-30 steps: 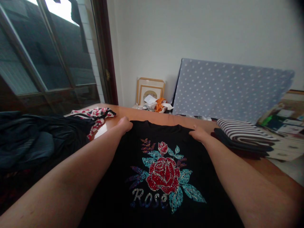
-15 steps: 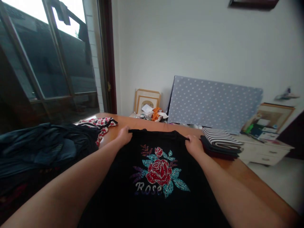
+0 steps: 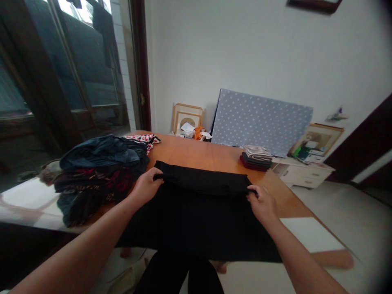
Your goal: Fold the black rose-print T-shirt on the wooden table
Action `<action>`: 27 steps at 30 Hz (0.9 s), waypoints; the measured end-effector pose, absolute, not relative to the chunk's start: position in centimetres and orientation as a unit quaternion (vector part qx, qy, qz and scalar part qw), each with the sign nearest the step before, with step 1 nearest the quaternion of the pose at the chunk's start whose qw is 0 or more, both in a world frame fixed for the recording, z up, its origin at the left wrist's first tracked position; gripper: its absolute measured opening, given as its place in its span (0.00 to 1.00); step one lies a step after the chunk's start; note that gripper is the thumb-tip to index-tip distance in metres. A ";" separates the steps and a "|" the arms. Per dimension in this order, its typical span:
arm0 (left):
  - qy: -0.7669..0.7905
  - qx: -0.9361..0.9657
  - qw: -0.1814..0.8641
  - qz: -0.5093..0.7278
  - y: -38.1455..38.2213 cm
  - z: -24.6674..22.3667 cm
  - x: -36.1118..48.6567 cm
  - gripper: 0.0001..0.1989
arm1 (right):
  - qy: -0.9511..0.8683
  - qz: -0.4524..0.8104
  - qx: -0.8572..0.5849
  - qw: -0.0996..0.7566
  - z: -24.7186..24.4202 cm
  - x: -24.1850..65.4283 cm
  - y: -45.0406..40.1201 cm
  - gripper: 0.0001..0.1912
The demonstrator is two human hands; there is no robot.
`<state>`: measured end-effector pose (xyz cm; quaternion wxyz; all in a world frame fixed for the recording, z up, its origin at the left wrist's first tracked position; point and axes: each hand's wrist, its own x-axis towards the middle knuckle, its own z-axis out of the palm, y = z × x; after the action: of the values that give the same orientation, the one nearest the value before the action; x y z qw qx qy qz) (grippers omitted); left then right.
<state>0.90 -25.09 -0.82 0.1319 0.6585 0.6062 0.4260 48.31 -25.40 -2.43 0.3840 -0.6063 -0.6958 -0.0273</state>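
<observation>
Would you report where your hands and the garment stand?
Left hand, right hand pinching top edge of black garment. Clothes pile beside left hand. Wooden table beneath.

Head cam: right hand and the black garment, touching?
Touching. The head view shows the right hand with its fingers curled over the top edge of the black garment.

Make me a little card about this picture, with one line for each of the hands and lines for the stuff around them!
Left hand: the left hand pinches the edge of a soft black fabric garment.
Right hand: the right hand pinches the same garment's other side.
Under the garment: a long orange wooden table.
Left of it: a heap of dark rumpled clothes.
Far side: a folded stack of clothes with black-and-white stripes on top.
Behind: a pale blue polka-dot board leaning against the white wall.
</observation>
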 end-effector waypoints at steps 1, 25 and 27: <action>0.601 0.657 0.135 0.434 -26.5 -1.0 0.8 0.06 | -0.697 -0.027 -0.603 0.387 -2.6 48.4 -26.8 0.14; 0.572 0.783 -0.023 0.243 -39.5 -2.1 -0.6 0.12 | -0.727 -0.054 -0.651 0.210 -3.3 48.7 -40.9 0.17; 0.594 0.768 -0.067 0.231 -40.0 -1.9 -0.4 0.12 | -0.717 -0.077 -0.666 0.190 -2.9 48.4 -41.4 0.19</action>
<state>-0.43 -40.00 -1.86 -0.0668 0.7678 0.5937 0.2315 48.41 -41.36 -2.88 0.1905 -0.6659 -0.7172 -0.0774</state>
